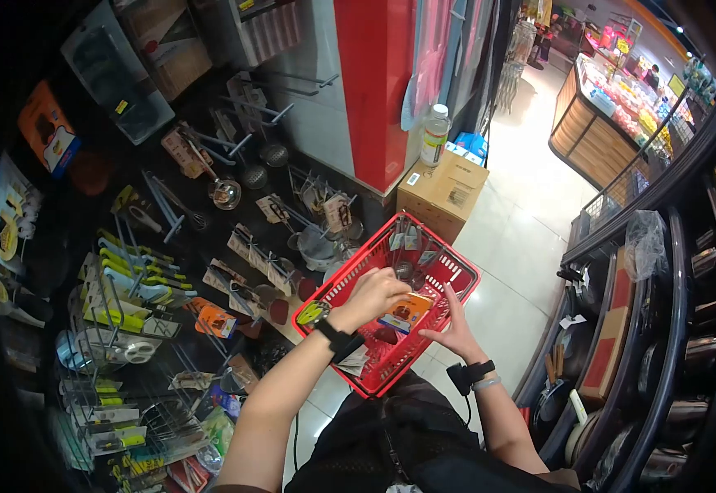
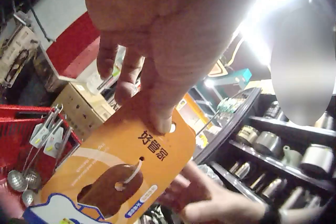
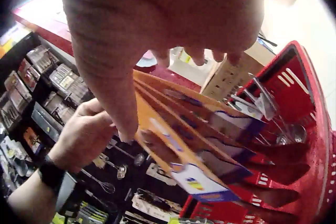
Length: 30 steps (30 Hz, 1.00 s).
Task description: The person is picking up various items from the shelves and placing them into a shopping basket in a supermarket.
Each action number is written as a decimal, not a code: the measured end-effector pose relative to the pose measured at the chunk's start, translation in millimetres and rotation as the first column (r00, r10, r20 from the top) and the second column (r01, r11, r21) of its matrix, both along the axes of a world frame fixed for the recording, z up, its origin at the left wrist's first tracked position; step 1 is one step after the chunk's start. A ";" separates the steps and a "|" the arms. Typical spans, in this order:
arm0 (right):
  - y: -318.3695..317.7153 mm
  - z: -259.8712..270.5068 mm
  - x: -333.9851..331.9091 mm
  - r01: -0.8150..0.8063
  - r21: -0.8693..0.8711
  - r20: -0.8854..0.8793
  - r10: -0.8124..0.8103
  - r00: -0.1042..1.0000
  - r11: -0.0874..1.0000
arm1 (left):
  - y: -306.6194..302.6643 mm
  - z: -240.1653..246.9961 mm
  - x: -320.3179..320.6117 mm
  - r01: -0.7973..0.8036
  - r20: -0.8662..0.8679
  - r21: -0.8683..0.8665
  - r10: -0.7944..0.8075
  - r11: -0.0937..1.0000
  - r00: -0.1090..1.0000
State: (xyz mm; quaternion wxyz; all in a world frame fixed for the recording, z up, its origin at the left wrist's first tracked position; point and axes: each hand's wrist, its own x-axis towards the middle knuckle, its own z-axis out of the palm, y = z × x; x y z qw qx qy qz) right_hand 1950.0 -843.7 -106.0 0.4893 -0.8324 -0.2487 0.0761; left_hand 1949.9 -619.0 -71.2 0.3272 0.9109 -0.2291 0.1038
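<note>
My left hand (image 1: 374, 296) pinches the top of several orange carded utensils (image 1: 406, 312) over a red shopping basket (image 1: 358, 251). In the left wrist view, the thumb lies on the front orange card (image 2: 157, 169), beside its hanging hole; a brown oval is printed there. Fanned out in the right wrist view, the orange cards (image 3: 163, 140) have dark reddish-brown blades (image 3: 275, 195) sticking out below. My right hand (image 1: 456, 333) stands beside the cards, thumb spread away from the fingers. Metal skimmers and ladles (image 2: 31, 179) with tags lie at the basket's far end.
A cardboard box (image 1: 444, 189) with a clear bottle (image 1: 435, 135) on it stands beyond the basket. Kitchen tools hang on hooks on the left wall, among them a ladle (image 1: 225, 193). Shelves of pots (image 1: 588, 419) line the right side. A red pillar (image 1: 374, 90) rises ahead.
</note>
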 end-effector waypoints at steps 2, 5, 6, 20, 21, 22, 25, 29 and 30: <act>0.4 3.0 11.2 -0.011 -0.044 0.129 0.017 0.992 0.999 | -13.9 -16.7 15.8 0.022 0.024 0.070 -0.024 0.997 0.999; 7.6 -1.1 27.5 0.030 -0.070 -0.056 -0.034 0.998 0.997 | -30.8 -38.0 33.3 0.087 -0.179 -0.081 -0.100 0.993 0.979; 5.2 -11.5 34.0 0.030 -0.073 -0.055 -0.034 0.998 0.997 | -35.2 -47.8 36.8 0.086 -0.177 -0.084 -0.100 0.993 0.979; -65.8 -86.5 157.8 0.317 -0.150 -0.088 -0.332 0.939 0.936 | 17.4 -45.9 -37.2 -0.359 -0.398 -0.316 0.221 0.878 0.890; -68.1 -82.9 164.5 0.313 -0.155 -0.069 -0.327 0.943 0.937 | 25.1 -48.2 -49.2 -0.379 -0.393 -0.312 0.245 0.871 0.886; -70.3 -79.0 170.0 0.307 -0.157 -0.051 -0.318 0.947 0.939 | 32.2 -50.0 -61.7 -0.451 -0.447 -0.346 0.278 0.823 0.850; -72.0 -68.3 182.7 0.306 -0.265 0.018 -0.312 0.950 0.914 | 50.0 -43.7 -94.1 -0.608 -0.547 -0.363 0.366 0.706 0.752; -103.7 -127.3 218.3 0.285 -0.193 -0.055 -0.300 0.952 0.939 | 68.8 -31.2 -137.4 -0.726 -0.593 -0.421 0.441 0.544 0.674; -108.5 -154.6 229.5 0.309 -0.192 -0.007 -0.316 0.949 0.931 | 73.4 -26.4 -146.7 -0.756 -0.616 -0.430 0.451 0.494 0.646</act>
